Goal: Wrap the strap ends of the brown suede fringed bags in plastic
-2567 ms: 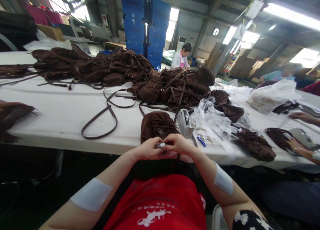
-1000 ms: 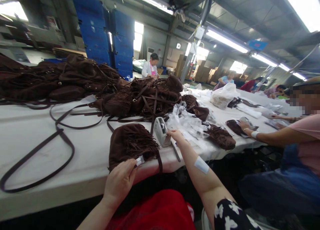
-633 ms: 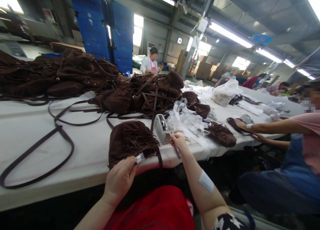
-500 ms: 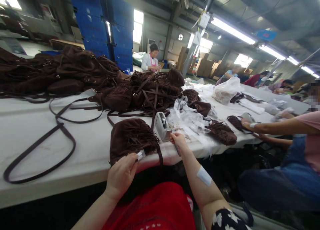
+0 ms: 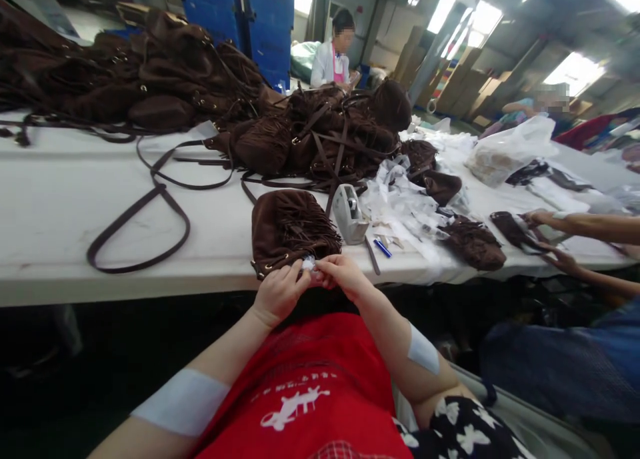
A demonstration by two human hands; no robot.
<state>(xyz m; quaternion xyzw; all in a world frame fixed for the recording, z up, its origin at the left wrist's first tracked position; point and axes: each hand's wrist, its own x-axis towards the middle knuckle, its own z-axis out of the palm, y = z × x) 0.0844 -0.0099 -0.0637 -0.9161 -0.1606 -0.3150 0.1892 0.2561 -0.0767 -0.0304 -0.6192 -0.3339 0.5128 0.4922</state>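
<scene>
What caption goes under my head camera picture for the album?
Left hand and right hand hold a whitish scrap by a fringed brown bag.

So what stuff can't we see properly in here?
Head view, white bit: its full shape, partly covered by the left hand and right hand.
Head view, red clothes: the writing, too small and blurred to read.
Head view, brown bag pile: its left end, cut off by the picture's edge.
Head view, plastic bag: what's inside, blurred behind the plastic.

Left grip [image 5: 280,291], right grip [image 5: 345,276] pinched, close together; forearms [image 5: 234,354] angled inward.
</scene>
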